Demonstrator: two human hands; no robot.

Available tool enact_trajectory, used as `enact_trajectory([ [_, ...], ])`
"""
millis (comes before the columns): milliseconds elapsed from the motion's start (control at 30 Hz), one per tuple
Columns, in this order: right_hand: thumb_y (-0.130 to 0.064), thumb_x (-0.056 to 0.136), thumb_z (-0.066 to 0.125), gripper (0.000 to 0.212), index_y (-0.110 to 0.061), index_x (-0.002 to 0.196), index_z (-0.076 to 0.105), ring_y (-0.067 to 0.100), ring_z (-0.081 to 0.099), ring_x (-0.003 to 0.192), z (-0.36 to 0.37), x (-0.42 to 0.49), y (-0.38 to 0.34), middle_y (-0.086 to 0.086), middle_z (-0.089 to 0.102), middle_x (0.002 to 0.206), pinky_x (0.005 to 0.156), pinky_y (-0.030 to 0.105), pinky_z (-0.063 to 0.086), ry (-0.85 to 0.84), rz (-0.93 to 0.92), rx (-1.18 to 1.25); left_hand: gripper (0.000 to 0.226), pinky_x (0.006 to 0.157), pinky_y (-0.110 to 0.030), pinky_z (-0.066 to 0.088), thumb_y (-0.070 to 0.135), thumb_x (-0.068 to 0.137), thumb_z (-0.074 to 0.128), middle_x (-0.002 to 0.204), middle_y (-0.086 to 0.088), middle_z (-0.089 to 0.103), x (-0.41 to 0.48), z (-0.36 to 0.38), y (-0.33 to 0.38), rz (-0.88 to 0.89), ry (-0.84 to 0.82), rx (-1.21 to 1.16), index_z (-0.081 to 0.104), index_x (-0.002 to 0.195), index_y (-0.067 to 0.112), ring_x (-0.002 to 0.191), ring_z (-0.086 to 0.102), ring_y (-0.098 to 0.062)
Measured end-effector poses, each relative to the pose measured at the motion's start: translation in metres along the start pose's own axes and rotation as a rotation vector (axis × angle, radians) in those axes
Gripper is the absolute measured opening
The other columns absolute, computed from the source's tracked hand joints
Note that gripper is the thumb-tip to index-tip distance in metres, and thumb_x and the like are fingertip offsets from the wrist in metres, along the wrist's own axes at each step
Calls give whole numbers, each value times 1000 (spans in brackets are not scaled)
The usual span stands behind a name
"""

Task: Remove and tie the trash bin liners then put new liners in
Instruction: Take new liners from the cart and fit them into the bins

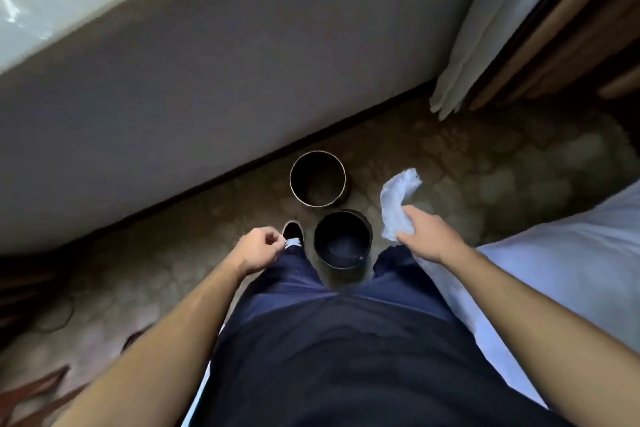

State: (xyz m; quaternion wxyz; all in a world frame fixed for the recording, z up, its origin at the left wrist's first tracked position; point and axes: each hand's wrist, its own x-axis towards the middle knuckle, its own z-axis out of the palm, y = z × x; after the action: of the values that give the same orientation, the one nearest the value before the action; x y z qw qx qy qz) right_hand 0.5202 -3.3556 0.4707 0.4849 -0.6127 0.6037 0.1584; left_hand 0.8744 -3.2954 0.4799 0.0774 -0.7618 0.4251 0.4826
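The lone head view looks almost straight down from standing height at the carpet [467, 166] near a wall [242, 80].

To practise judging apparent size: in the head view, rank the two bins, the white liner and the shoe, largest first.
1. The near bin and the far bin: about alike; the near one sits closer to the camera, so unranked.
2. The white liner, bunched in the right hand.
3. The shoe, partly under the trouser leg.
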Motion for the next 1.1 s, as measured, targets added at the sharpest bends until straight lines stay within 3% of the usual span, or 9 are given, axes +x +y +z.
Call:
enact_trajectory([
  [133, -31, 89, 59, 43, -20, 129, 50, 33, 57, 112, 12, 17, -15, 5, 60, 121, 89, 41, 47, -51, -120, -2, 15, 77, -32, 53, 28, 91, 63, 73, 5, 71, -31, 50, -48, -131, 90, -47, 67, 78, 21, 71, 65, -18],
  [267, -31, 89, 61, 21, -21, 102, 49, 28, 54, 100, 38, 37, -21, 2, 58, 108, 78, 36, 38, -93, -147, 21, 15, 79, -33, 52, 19, 91, 63, 73, 5, 70, -36, 92, -79, -183, 145, -120, 66, 76, 23, 74, 64, -22],
  [433, -29, 91, 61, 22, -17, 108, 51, 23, 55, 97, 100, 68, -10, 3, 58, 107, 73, 33, 40, -135, -141, 34, 13, 70, -25, 40, 11, 93, 59, 77, 6, 65, -8, 141, -104, -76, 168, -179, 65, 86, 20, 75, 59, -17],
  [567, -29, 91, 63, 29, -12, 114, 58, 25, 60, 101, 169, 110, 22, 8, 63, 112, 84, 38, 48, -180, -107, 78, 12, 71, -25, 42, 17, 92, 59, 75, 11, 63, 33, 192, -133, -3, 196, -267, 67, 91, 26, 72, 58, -8],
  [733, -18, 97, 62, 11, -14, 90, 54, 16, 59, 74, 243, 155, 48, 7, 57, 89, 60, 26, 46, -203, -56, 282, 10, 72, -14, 43, 23, 93, 61, 85, 9, 68, 73, 258, -166, 93, 294, -385, 69, 96, 27, 83, 62, -8],
  [833, -14, 98, 60, 6, -12, 100, 56, 18, 66, 72, 276, 161, 62, 12, 61, 93, 58, 29, 51, -195, -46, 422, 11, 69, -5, 40, 27, 93, 61, 92, 11, 69, 72, 295, -185, 148, 384, -376, 69, 99, 31, 89, 62, -3],
  [1000, -25, 92, 67, 22, -11, 108, 62, 21, 67, 89, 302, 155, 85, 12, 66, 104, 72, 31, 51, -176, -147, 365, 14, 84, -26, 52, 31, 93, 58, 97, 17, 68, 51, 321, -182, 424, 421, -333, 65, 101, 41, 90, 61, 1],
  [1100, -27, 94, 66, 20, -15, 105, 57, 14, 56, 81, 306, 148, 81, 1, 55, 95, 63, 27, 43, -90, -167, 349, 13, 85, -34, 54, 34, 92, 58, 95, 15, 68, 46, 320, -180, 455, 447, -274, 64, 101, 42, 87, 62, -3],
])
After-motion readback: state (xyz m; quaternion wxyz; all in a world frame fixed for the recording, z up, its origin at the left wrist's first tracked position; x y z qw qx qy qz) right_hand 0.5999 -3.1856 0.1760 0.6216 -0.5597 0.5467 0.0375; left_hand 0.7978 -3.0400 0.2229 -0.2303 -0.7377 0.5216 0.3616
